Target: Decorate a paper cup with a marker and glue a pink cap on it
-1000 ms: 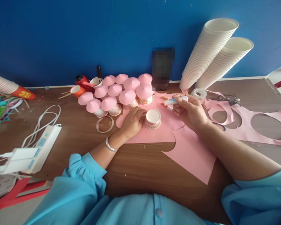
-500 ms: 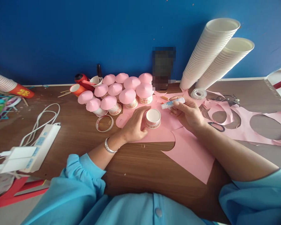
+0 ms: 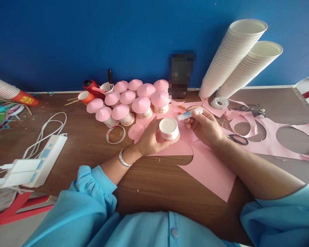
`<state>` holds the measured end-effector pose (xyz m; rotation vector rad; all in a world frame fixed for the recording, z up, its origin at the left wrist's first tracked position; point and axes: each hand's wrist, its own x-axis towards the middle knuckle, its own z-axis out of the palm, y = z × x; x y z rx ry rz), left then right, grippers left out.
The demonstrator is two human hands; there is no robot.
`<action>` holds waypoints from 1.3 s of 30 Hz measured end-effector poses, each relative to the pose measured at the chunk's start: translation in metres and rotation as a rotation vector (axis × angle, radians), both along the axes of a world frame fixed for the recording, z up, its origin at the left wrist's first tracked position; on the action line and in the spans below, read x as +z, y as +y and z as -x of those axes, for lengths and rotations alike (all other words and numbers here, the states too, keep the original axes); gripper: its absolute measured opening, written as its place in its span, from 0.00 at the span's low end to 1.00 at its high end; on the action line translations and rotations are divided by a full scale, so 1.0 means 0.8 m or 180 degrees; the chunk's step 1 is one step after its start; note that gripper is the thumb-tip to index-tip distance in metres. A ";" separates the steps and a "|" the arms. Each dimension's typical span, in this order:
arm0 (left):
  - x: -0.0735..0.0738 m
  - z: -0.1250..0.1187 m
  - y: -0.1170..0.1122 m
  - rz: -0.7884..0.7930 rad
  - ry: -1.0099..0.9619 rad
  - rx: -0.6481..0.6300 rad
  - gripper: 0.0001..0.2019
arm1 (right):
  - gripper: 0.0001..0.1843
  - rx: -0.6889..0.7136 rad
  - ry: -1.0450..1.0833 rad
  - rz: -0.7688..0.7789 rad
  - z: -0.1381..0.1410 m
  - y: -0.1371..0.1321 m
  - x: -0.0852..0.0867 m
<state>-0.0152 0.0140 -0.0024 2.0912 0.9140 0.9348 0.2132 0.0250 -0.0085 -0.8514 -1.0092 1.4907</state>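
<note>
My left hand [image 3: 152,139] is wrapped round a small white paper cup [image 3: 168,127] with a red pattern, its flat round face turned up and slightly toward me. My right hand [image 3: 204,125] holds a white and blue glue stick [image 3: 190,114] between thumb and fingers, just right of the cup and apart from it. Pink paper [image 3: 167,149] lies beneath both hands. A pink paper disc [image 3: 136,131] rests left of the cup. Behind stand several similar cups topped with pink paper cones [image 3: 141,104].
Two tall stacks of white cups [image 3: 233,55] lean at the back right, near a tape roll [image 3: 219,103]. Scissors [image 3: 238,139] lie among pink cut-out scraps [image 3: 270,139]. On the left are a cut cup ring [image 3: 115,134] and a power strip [image 3: 50,159] with cables.
My left hand has closed round the cup and tilted it a little off the paper. My right hand keeps the glue stick in nearly the same spot.
</note>
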 end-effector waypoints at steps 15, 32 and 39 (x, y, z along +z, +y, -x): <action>-0.002 0.008 -0.006 0.2117 -0.1453 -0.0648 0.30 | 0.18 -0.0021 0.0067 0.0011 0.001 0.000 -0.002; -0.019 0.005 -0.010 0.3126 -0.2579 -0.0888 0.29 | 0.16 -0.0543 0.0112 0.0143 0.019 -0.038 0.041; -0.027 0.007 -0.010 0.2799 -0.2158 -0.0744 0.25 | 0.17 -0.0547 0.0126 0.0117 0.019 -0.050 0.032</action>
